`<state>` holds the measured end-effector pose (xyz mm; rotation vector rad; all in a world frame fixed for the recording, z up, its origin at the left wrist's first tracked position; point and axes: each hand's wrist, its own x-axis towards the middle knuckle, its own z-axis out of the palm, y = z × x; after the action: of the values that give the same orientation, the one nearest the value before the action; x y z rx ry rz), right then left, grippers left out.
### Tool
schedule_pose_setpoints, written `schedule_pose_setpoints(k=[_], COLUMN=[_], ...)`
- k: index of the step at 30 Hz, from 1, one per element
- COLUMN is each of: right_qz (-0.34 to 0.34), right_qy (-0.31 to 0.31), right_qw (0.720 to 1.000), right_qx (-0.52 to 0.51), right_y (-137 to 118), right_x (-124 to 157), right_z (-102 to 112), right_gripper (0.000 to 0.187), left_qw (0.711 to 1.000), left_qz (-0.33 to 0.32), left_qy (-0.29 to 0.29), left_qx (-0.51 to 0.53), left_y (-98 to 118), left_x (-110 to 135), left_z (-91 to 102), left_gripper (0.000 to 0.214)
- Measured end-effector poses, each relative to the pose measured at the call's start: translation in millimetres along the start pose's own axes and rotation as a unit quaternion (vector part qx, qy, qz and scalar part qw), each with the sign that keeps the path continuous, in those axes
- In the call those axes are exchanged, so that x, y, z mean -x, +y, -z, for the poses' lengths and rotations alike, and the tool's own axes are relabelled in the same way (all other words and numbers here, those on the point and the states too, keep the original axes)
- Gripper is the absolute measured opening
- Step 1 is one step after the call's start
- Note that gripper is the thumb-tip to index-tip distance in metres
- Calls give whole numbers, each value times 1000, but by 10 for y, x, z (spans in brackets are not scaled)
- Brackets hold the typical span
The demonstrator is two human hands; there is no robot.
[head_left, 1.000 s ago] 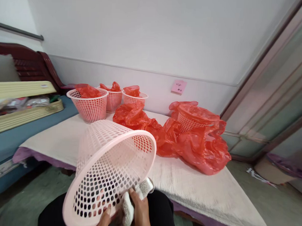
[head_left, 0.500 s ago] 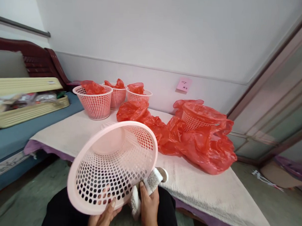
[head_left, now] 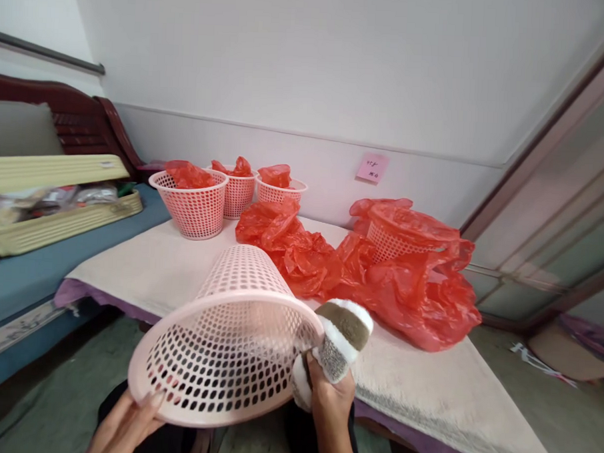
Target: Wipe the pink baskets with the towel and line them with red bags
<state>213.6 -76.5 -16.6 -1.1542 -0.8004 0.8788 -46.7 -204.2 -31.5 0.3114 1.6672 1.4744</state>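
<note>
A pink perforated plastic basket (head_left: 229,295) lies tipped on its side in front of me, its wide mouth facing me and its base pointing at the table. My left hand (head_left: 132,416) grips the rim at the lower left, thumb inside. A striped fluffy cloth (head_left: 337,348) in white, grey and olive is bunched in my right hand (head_left: 332,395). That hand presses the cloth against the right side of the basket's rim. Some of the right fingers are hidden behind the cloth and basket.
Three pink baskets (head_left: 197,208) with red plastic bags inside stand at the table's back left. Crumpled red bags (head_left: 315,260) cover the table's middle; another basket (head_left: 394,240) sits wrapped in red plastic at right. A pink note (head_left: 372,168) sticks to the wall. An open yellowish case (head_left: 62,219) rests on the bed.
The basket has turned so its mouth faces lower and its outer side shows. My left hand has slid left along the rim. My right hand with the cloth has moved right and up.
</note>
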Motion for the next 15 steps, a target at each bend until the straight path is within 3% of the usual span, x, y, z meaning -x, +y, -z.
schedule_pose_setpoints(k=[3, 6, 9, 12, 15], right_qz=[40, 25, -73, -220, -279], right_qy=[13, 21, -18, -94, -113], right_qw=[999, 999, 997, 964, 938], right_qx=[18, 18, -33, -120, -175], right_y=[-104, -60, 117, 340, 494], right_x=[-52, -87, 36, 368, 688], right_z=[-45, -71, -133, -277, -405], right_gripper=[45, 49, 52, 53, 45], left_qw=[1000, 999, 997, 985, 965], left_qz=[-6, -33, -21, 2, 74], left_qy=[-17, 4, 3, -33, -86], left_qx=[-24, -20, 74, 169, 235], left_y=[-22, -73, -33, -25, -157], left_x=[-161, -142, 33, 229, 347], left_z=[-5, -157, -404, -714, -972], left_gripper=[86, 79, 77, 78, 84])
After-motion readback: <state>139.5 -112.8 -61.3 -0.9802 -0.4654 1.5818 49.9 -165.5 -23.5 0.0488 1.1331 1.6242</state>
